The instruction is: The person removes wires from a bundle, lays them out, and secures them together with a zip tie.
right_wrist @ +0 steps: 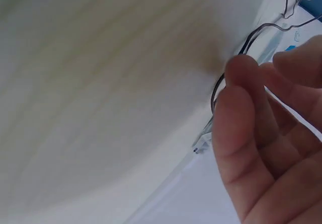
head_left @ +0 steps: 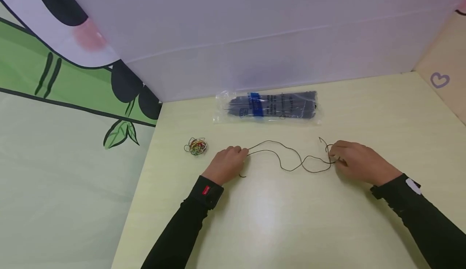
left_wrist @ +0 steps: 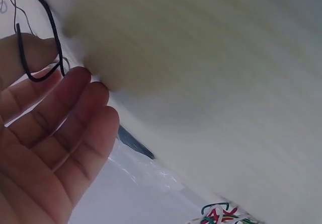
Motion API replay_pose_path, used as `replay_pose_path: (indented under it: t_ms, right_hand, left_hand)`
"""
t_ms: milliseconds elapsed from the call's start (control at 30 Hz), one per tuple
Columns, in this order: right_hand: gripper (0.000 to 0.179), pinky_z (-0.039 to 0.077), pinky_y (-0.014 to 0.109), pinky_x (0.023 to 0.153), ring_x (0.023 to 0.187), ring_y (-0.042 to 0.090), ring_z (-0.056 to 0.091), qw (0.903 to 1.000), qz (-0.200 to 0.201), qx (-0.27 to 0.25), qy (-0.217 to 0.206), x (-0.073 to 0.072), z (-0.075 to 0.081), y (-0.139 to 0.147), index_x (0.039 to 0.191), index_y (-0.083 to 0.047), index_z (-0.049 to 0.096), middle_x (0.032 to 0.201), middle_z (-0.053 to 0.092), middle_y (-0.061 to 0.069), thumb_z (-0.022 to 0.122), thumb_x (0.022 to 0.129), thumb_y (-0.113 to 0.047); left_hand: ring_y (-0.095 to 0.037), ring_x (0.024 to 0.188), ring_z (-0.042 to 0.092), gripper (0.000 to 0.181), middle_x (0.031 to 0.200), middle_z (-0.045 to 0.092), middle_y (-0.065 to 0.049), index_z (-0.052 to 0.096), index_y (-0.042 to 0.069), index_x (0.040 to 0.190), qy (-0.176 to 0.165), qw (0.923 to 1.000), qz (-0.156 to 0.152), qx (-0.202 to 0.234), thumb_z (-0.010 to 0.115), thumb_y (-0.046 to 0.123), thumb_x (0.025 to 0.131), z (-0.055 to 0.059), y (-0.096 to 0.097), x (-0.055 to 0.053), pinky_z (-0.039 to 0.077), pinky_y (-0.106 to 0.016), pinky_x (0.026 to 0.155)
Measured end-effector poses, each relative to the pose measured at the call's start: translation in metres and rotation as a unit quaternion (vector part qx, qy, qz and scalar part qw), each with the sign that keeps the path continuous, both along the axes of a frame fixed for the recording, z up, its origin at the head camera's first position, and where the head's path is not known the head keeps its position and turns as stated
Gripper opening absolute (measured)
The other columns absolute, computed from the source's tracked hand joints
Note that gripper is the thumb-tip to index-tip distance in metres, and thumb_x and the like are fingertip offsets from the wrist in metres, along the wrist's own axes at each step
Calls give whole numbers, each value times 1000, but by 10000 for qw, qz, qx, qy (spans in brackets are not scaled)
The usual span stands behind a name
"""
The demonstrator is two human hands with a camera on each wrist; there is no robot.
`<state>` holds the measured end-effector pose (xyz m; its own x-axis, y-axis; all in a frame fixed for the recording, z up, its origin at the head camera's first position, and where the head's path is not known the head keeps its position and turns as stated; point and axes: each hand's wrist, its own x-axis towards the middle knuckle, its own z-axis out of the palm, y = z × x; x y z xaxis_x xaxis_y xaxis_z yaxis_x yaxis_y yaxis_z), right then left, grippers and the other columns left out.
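A thin dark wire (head_left: 301, 163) stretches between the two hands over the table, wavy and crossing itself. My left hand (head_left: 227, 164) pinches it between thumb and index finger, and a bent free end (left_wrist: 57, 38) sticks out past the fingertips in the left wrist view. The other fingers of that hand are lightly bent. At the wire's opposite end, my right hand (head_left: 354, 162) holds it at the fingertips, with loops and a hooked tip (head_left: 322, 140) poking out beyond. In the right wrist view the wire runs partly hidden behind the fingers (right_wrist: 234, 118).
Left of the left hand lies a tangled ball of coloured wire (head_left: 197, 146). A clear plastic bag of dark strips (head_left: 280, 105) with a blue label lies along the back of the pale table (head_left: 262, 228), against a white cloth wall (head_left: 273, 50).
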<state>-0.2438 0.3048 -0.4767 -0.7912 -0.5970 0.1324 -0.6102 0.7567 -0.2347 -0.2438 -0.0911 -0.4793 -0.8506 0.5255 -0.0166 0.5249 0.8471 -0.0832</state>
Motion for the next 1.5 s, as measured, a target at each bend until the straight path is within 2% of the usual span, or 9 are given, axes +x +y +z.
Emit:
replay_pose_path:
  t_ms: [467, 600, 667, 767, 900, 1000, 1100, 1267, 1500]
  right_hand:
    - [19, 51, 31, 73, 84, 8, 57, 9996, 155, -198, -162, 6, 8, -10, 95, -16, 70, 102, 67, -3, 60, 87, -2]
    - [20, 47, 28, 69, 80, 6, 53, 9997, 117, -223, -3, 10, 11, -6, 97, -16, 70, 102, 66, -3, 60, 86, -2]
    - [21, 46, 27, 68, 79, 5, 52, 9995, 117, -266, 89, 11, 13, -4, 97, -15, 70, 103, 67, -3, 60, 86, -1]
    - [19, 46, 26, 66, 79, 4, 51, 9993, 147, -299, 181, 10, 14, -3, 98, -14, 70, 104, 68, -1, 61, 86, -2]
    - [18, 46, 26, 66, 80, 5, 54, 9992, 191, -319, 156, 9, 16, -5, 100, -13, 70, 106, 68, 0, 61, 88, -3]
    - [17, 48, 28, 68, 84, 6, 57, 9991, 240, -309, 155, 7, 17, -7, 101, -13, 70, 107, 68, 0, 62, 89, -4]
    - [16, 50, 30, 70, 87, 8, 60, 9989, 289, -315, 173, 5, 17, -11, 101, -14, 70, 106, 69, 0, 62, 89, -5]
    - [16, 52, 31, 71, 84, 8, 60, 9987, 277, -403, 124, 2, 21, -20, 101, -12, 72, 103, 68, 0, 62, 90, -6]
    - [16, 47, 29, 67, 78, 7, 55, 9979, 302, -535, 211, -4, 32, -47, 99, -14, 72, 98, 67, -2, 59, 91, -7]
  left_hand:
    - [-20, 72, 64, 38, 85, 68, -5, 60, 14, 119, 203, 9985, 370, 343, 66, 40, 92, 4, 1, 6, 53, -33, 60]
    - [-22, 69, 65, 30, 81, 68, -5, 66, 12, 109, 733, 9943, 507, 589, 63, 38, 95, 13, -9, 2, 52, -34, 53]
    - [-26, 70, 64, 21, 82, 68, -8, 69, 10, 101, 1113, 9884, 743, 712, 65, 29, 94, 21, -20, -2, 52, -36, 54]
    - [-35, 76, 60, 14, 93, 67, -16, 71, 6, 100, 1366, 9762, 1483, 796, 68, 16, 90, 35, -42, -8, 53, -43, 60]
    - [-42, 81, 56, 34, 112, 61, -26, 64, 5, 123, 605, 9605, 2600, 784, 63, 12, 90, 44, -71, -10, 52, -51, 64]
    - [-41, 78, 57, 44, 113, 59, -27, 55, 6, 136, -161, 9503, 2980, 886, 57, 12, 92, 42, -84, -10, 51, -50, 61]
    - [-36, 77, 59, 40, 107, 61, -24, 59, 7, 133, -385, 9469, 2978, 1149, 56, 10, 93, 35, -90, -12, 49, -44, 55]
    - [-29, 79, 58, 16, 91, 62, -16, 74, 5, 101, 240, 9466, 2677, 1781, 63, 5, 89, 29, -89, -14, 49, -38, 54]
    - [-22, 76, 59, 10, 89, 68, -10, 73, 8, 96, 874, 9396, 2275, 2403, 65, 8, 89, 45, -65, -10, 50, -36, 59]
